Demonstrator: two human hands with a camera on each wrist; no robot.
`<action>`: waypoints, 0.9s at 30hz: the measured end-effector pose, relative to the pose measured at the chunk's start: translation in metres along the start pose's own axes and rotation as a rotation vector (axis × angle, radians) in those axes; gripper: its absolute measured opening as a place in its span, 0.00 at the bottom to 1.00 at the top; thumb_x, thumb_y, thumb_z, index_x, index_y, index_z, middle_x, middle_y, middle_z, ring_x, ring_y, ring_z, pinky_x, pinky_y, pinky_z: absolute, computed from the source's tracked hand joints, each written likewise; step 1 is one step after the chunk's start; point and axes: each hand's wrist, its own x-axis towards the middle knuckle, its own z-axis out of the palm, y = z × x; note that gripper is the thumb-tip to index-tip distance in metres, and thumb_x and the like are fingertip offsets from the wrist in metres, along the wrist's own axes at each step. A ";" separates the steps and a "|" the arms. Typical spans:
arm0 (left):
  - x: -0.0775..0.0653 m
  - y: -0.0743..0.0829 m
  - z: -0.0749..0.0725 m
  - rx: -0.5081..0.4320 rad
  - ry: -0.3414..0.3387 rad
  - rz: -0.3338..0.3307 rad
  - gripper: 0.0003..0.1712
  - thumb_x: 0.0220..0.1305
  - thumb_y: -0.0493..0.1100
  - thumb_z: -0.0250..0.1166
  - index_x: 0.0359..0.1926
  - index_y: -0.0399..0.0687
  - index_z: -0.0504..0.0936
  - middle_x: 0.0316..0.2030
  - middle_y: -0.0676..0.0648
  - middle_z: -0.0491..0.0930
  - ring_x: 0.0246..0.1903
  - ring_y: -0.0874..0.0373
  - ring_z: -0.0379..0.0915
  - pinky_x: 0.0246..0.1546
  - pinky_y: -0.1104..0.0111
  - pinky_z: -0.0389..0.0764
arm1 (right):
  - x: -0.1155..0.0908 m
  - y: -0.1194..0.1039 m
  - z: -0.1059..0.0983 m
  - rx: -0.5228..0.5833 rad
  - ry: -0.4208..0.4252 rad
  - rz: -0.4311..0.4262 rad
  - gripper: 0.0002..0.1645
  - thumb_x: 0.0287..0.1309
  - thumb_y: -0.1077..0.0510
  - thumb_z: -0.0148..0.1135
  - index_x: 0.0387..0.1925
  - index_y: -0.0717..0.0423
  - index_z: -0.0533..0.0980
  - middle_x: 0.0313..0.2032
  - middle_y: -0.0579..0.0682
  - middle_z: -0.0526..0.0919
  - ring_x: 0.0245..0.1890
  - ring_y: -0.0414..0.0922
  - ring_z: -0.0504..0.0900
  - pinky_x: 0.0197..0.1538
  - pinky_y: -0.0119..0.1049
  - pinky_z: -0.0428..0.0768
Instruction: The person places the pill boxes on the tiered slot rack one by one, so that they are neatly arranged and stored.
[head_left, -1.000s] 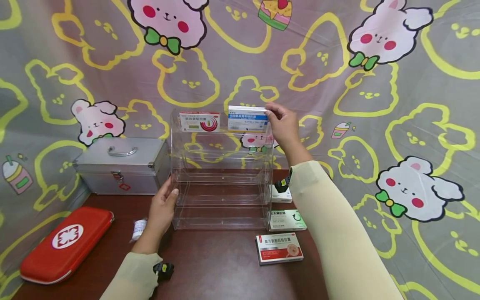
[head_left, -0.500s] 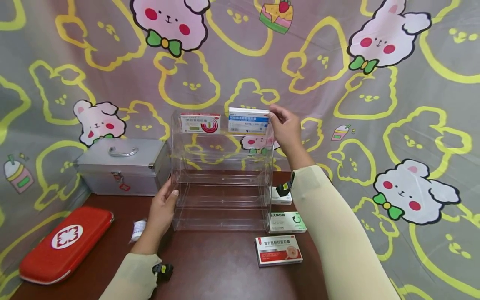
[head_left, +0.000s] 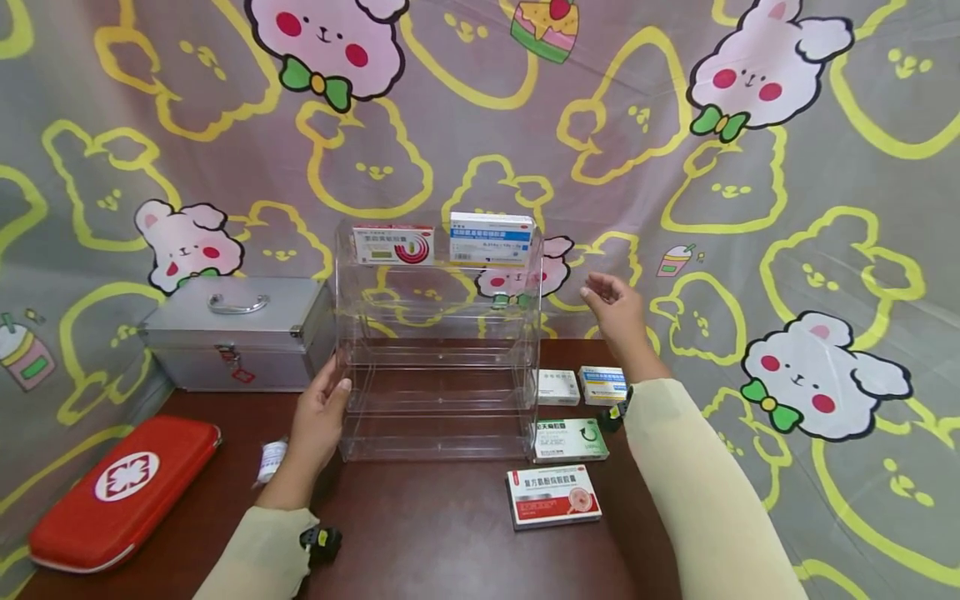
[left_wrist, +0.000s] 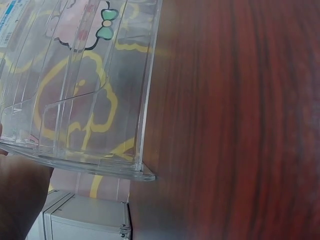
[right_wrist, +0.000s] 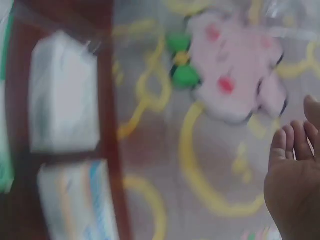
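The right hand is drawing away empty, fingers loosely bent, leaving the blue-and-white medicine box standing unaided in the top tier of the clear display rack, beside a red-and-white capsule box. The left hand is gripping the rack's left side. A green-and-white box is crowding the lower right edge; a silver case is sitting leftward.

A clear plastic rack with several tiers is stood upright, gripped at its left side by the left hand. On its top tier, a red-and-white box is propped at left and a blue-and-white box at right, separated by a gap. The right hand is held beside the rack, apart from it.
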 end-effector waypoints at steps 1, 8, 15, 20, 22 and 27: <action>0.000 0.000 0.000 -0.003 0.002 0.001 0.34 0.84 0.32 0.53 0.86 0.37 0.57 0.82 0.33 0.61 0.82 0.39 0.56 0.70 0.86 0.67 | -0.002 0.009 -0.009 -0.026 -0.013 0.019 0.27 0.73 0.60 0.71 0.68 0.68 0.78 0.67 0.69 0.81 0.57 0.37 0.83 0.62 0.24 0.81; 0.001 -0.001 0.002 -0.021 0.008 0.009 0.34 0.85 0.32 0.53 0.85 0.38 0.59 0.82 0.33 0.62 0.79 0.48 0.62 0.68 0.87 0.68 | -0.027 0.074 -0.072 -0.297 -0.127 0.198 0.39 0.75 0.48 0.70 0.78 0.62 0.71 0.74 0.66 0.76 0.74 0.60 0.75 0.76 0.55 0.76; 0.002 -0.002 0.000 -0.002 0.001 0.010 0.34 0.85 0.33 0.53 0.85 0.36 0.57 0.83 0.34 0.60 0.82 0.43 0.57 0.70 0.86 0.67 | -0.049 0.116 -0.112 -0.562 -0.258 0.309 0.44 0.76 0.48 0.68 0.83 0.61 0.63 0.81 0.69 0.65 0.81 0.70 0.61 0.79 0.71 0.64; 0.003 -0.002 -0.001 0.000 -0.001 0.012 0.34 0.85 0.33 0.53 0.86 0.38 0.58 0.82 0.34 0.62 0.82 0.40 0.56 0.69 0.86 0.67 | -0.051 0.125 -0.121 -0.665 -0.360 0.315 0.50 0.74 0.46 0.70 0.84 0.63 0.59 0.80 0.74 0.61 0.79 0.73 0.60 0.79 0.73 0.63; 0.004 -0.002 -0.001 0.001 0.004 0.009 0.34 0.85 0.33 0.53 0.86 0.39 0.59 0.82 0.34 0.63 0.81 0.40 0.58 0.68 0.86 0.68 | -0.049 0.126 -0.120 -0.692 -0.382 0.323 0.52 0.73 0.44 0.70 0.85 0.63 0.58 0.79 0.76 0.62 0.77 0.73 0.62 0.78 0.74 0.63; 0.003 -0.003 0.000 -0.001 0.009 -0.013 0.34 0.85 0.33 0.53 0.86 0.40 0.58 0.83 0.35 0.62 0.82 0.42 0.57 0.69 0.86 0.68 | -0.049 0.132 -0.119 -0.671 -0.430 0.344 0.54 0.73 0.46 0.71 0.86 0.62 0.55 0.78 0.76 0.62 0.72 0.72 0.66 0.79 0.74 0.62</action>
